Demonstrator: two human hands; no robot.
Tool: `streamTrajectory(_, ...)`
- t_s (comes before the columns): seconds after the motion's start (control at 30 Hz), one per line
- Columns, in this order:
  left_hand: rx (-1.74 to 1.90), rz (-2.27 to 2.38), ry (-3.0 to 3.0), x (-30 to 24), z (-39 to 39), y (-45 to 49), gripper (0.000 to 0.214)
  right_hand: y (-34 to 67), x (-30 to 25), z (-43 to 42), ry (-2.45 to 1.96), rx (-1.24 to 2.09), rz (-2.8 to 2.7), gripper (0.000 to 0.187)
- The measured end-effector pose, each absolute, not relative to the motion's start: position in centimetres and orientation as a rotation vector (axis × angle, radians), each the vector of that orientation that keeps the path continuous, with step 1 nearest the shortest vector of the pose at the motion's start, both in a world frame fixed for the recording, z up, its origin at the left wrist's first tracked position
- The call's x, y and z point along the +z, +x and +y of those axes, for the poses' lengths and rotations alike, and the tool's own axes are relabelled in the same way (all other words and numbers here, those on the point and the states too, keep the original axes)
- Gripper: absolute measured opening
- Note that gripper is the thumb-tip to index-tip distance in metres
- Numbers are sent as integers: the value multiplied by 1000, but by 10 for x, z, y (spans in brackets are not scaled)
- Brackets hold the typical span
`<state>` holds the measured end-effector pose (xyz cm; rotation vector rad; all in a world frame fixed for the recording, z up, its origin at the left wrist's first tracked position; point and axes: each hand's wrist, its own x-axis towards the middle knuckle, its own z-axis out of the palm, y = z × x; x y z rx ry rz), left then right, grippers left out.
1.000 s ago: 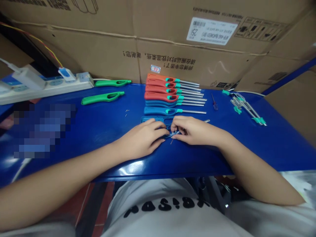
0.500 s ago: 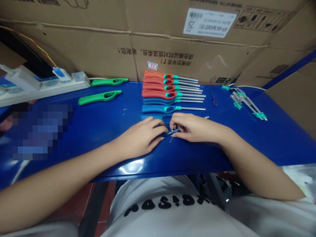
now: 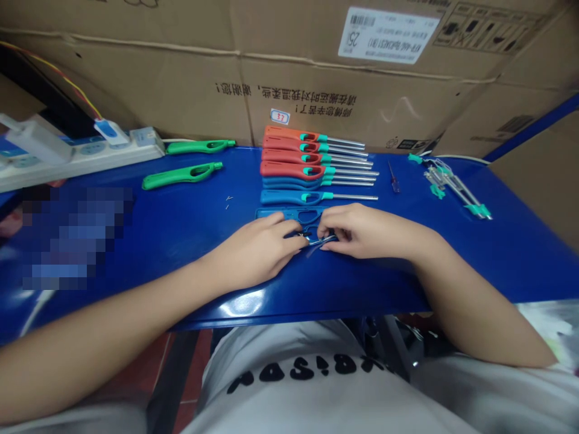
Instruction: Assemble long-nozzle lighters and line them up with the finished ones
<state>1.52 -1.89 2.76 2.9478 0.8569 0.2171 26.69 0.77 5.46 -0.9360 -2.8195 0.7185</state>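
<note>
My left hand [image 3: 262, 248] and my right hand [image 3: 362, 231] meet at the middle of the blue table [image 3: 181, 241], fingers pinched together over a small metal wire part [image 3: 316, 240]. It lies on the near side of a blue lighter handle shell [image 3: 289, 213] lying flat. Both hands are closed on that assembly. Just behind it lies a finished blue lighter [image 3: 312, 196], and behind that a row of several red and blue long-nosed lighters [image 3: 307, 157] with metal tubes pointing right.
Two green handle shells [image 3: 181, 176] lie at the back left beside a white power strip [image 3: 81, 157]. A small screwdriver [image 3: 392, 179] and a bundle of metal tubes with teal ends [image 3: 452, 190] lie at the back right. Cardboard boxes [image 3: 289, 72] wall the rear. Tiny screws [image 3: 228, 202] sit mid-table.
My right hand has shifted slightly right along the shell and the fingers have regripped the wire part. The view has tilted a little downward.
</note>
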Motion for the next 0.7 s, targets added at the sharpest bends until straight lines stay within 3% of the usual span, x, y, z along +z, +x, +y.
streamTrajectory(0.57,234,824,3045,26,-18,10,33,272,65,9,-886,774,-2815,20)
streamTrajectory(0.7,245,805,3053,26,-16,8,35,298,69,30,-1424,310,-2530,24)
